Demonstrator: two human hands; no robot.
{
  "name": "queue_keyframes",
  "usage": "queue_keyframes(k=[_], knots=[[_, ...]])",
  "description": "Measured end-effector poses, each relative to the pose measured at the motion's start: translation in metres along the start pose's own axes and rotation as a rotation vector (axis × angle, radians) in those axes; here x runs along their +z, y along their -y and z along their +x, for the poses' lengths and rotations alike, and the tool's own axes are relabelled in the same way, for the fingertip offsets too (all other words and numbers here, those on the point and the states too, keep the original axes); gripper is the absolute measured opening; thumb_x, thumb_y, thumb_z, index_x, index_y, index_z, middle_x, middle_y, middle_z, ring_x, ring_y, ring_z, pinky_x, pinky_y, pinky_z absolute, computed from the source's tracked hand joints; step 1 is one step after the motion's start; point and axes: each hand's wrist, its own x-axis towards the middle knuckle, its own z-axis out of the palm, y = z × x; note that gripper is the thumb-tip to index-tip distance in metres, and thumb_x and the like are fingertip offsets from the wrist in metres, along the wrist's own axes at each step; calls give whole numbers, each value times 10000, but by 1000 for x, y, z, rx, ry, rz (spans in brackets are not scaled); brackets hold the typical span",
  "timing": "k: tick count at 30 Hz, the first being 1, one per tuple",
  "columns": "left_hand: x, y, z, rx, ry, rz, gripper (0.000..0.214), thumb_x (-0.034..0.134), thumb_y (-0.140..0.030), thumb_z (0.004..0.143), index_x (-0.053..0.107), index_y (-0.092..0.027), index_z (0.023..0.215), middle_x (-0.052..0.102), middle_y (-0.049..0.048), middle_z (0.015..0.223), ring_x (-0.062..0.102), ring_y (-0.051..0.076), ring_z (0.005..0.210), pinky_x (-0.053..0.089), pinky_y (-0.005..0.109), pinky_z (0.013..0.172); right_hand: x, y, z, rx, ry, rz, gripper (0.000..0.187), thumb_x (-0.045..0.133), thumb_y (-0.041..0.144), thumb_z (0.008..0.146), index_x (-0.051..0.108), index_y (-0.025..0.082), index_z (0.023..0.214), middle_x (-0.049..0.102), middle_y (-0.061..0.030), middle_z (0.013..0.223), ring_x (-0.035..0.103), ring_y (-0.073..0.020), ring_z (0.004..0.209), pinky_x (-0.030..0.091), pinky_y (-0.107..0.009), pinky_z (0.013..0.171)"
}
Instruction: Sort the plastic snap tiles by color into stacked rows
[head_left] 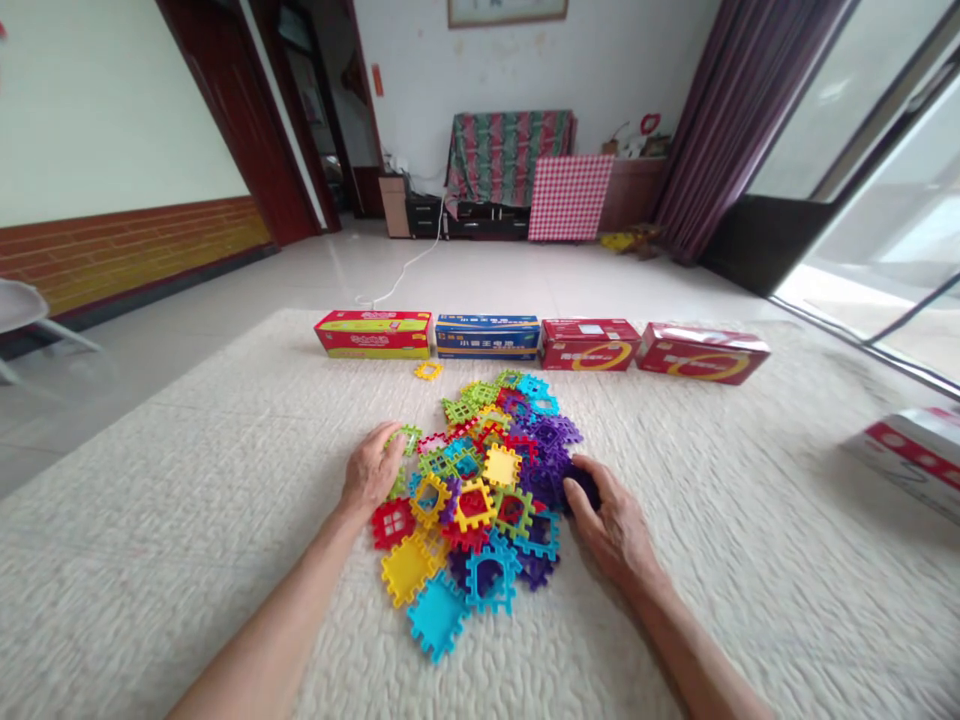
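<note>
On a pale quilted mat [187,480] in a tiled room, we observe four boxes [487,340] standing in a row beyond a pile of interlocking plastic squares [501,466]. We note the left hand [373,466] at the pile's left edge, fingers curled over a green piece [410,437]; we cannot tell whether they grip it. At the right edge, the right hand [616,522] grasps a dark purple piece [583,484] between thumb and fingers.

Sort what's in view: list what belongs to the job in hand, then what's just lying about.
In the job:
pile of plastic pieces
green piece at the left hand
dark purple piece at the right hand

Seemingly just lying about:
row of four boxes, untouched
red-and-white box
white chair
</note>
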Motion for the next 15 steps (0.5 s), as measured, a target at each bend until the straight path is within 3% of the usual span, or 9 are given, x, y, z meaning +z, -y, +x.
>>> queue_keyframes(k=[15], knots=[[-1,-9,2,-19,5,55,358,447,-311,891,682,-175,1125,655,67,1267,575,208,1204,413,284,1073,3,-2,-1,-85,-7,-36,427,467,457,853,599,178,1146,672,-139,1140,621,-275,1040,470,-425,928]])
